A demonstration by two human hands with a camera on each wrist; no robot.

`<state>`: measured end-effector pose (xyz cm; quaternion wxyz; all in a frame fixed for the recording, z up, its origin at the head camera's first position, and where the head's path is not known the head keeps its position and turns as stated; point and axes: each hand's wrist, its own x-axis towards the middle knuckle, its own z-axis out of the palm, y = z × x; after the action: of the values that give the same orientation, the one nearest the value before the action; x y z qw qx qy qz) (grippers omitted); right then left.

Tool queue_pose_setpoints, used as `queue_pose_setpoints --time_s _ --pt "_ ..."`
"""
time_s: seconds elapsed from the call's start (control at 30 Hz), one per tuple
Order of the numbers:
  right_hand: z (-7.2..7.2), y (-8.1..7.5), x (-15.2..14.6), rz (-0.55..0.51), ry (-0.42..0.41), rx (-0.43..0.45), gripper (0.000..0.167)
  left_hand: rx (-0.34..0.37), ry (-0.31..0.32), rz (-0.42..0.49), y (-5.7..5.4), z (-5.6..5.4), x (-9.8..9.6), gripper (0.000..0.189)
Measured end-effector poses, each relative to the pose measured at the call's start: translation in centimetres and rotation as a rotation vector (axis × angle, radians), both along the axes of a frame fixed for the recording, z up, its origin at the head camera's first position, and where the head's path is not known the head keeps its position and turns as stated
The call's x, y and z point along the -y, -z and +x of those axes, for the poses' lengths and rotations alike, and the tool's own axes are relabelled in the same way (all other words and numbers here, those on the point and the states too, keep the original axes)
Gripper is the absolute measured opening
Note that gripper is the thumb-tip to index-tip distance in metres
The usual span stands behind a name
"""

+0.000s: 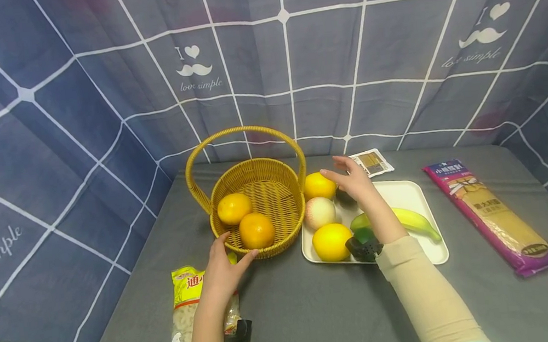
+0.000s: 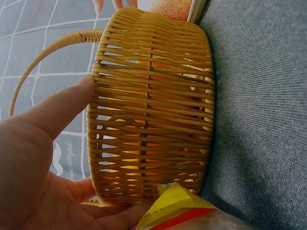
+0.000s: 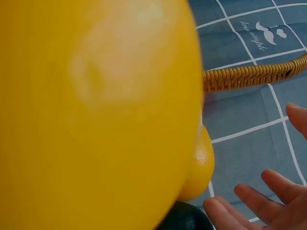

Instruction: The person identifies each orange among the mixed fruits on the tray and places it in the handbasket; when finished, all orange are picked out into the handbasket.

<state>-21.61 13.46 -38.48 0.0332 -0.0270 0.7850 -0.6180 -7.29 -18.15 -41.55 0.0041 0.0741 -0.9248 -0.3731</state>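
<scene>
A woven basket (image 1: 281, 247) with a tall handle holds two orange fruits, one deep orange (image 1: 257, 230) and one yellower (image 1: 234, 208). My left hand (image 1: 222, 272) holds its front rim, thumb on the edge and fingers along the side in the left wrist view. Over the back left of a white tray (image 1: 417, 195), my right hand (image 1: 354, 181) reaches with fingers apart, close beside a round yellow fruit (image 1: 319, 185). In the right wrist view nothing is between those fingers. The tray also bears a peach (image 1: 320, 213), a nearer yellow fruit (image 1: 332, 242) and a banana (image 1: 415, 221).
Green fruit (image 1: 360, 222) and a dark one (image 1: 345, 197) lie partly hidden by the right arm. A yellow bag (image 1: 188, 311) sits under the left forearm. Behind the tray is a small flat packet (image 1: 372, 162); a long noodle pack (image 1: 496, 215) lies at the right.
</scene>
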Motion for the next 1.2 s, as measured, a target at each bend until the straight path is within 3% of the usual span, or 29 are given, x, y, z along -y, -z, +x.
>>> queue_pose_setpoints --time_s 0.27,0.53,0.93,1.2 --pt "-0.4 0.5 -0.4 0.093 -0.038 0.011 0.077 0.003 0.001 -0.003 0.0 0.0 -0.1 0.094" --pt "-1.5 0.4 0.6 0.393 -0.124 -0.041 0.076 0.001 0.003 0.0 -0.2 0.0 0.0 0.094" --pt "-2.4 0.7 1.5 0.589 -0.142 -0.082 0.077 0.011 -0.002 0.003 -0.3 0.1 -0.1 0.093" --pt "-2.8 0.9 2.0 0.637 -0.163 -0.094 0.079 0.016 0.004 0.004 -0.4 0.1 -0.1 0.093"
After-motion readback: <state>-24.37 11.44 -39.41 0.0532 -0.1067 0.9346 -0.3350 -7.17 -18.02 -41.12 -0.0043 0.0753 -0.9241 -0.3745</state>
